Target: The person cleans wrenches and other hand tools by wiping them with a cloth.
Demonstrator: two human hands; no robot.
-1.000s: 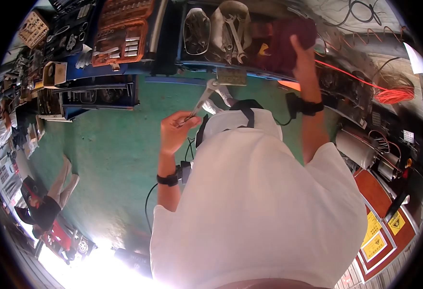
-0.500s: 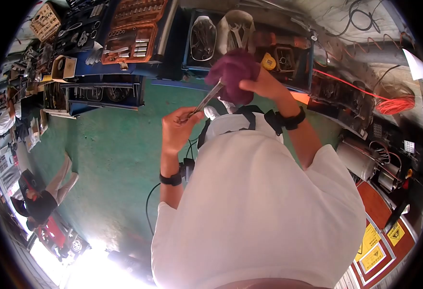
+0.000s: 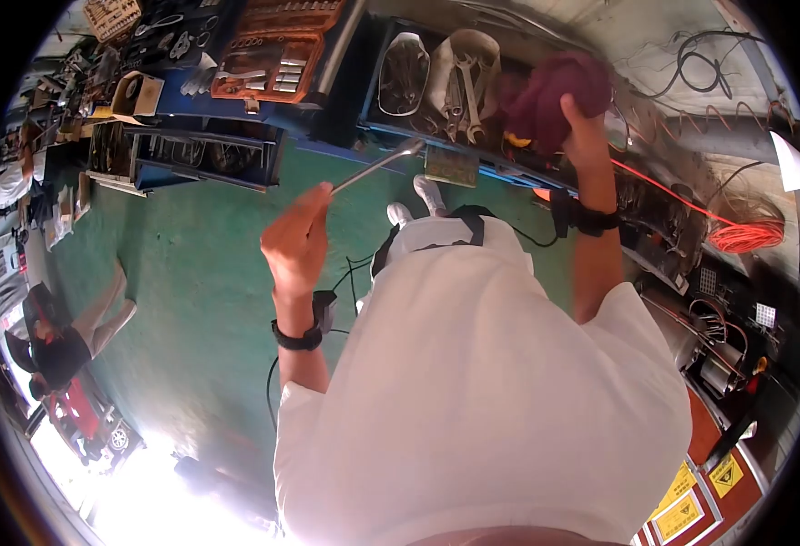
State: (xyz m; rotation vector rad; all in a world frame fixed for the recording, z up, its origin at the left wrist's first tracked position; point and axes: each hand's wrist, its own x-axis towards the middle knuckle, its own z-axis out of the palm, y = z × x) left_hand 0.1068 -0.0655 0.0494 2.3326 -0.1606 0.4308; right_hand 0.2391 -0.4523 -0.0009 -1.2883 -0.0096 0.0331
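"What's on the far side, starting left?"

"An open orange plastic socket case (image 3: 268, 64) on a blue desk (image 3: 180, 102)."

"And the left hand (image 3: 295, 238)?"

"Nearer, its fingers closed around a slim silver metal wrench (image 3: 373, 170) slanting far and right."

"Beyond that?"

"A pale open tub (image 3: 475, 41) of silver wrenches (image 3: 469, 100). Just right of it, a bunched dark purple cloth (image 3: 559, 91), gripped by the right hand (image 3: 589, 146): thumb against it, other fingers hidden."

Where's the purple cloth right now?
In the head view, the purple cloth is at upper right, in the right hand, just right of the wrench bin.
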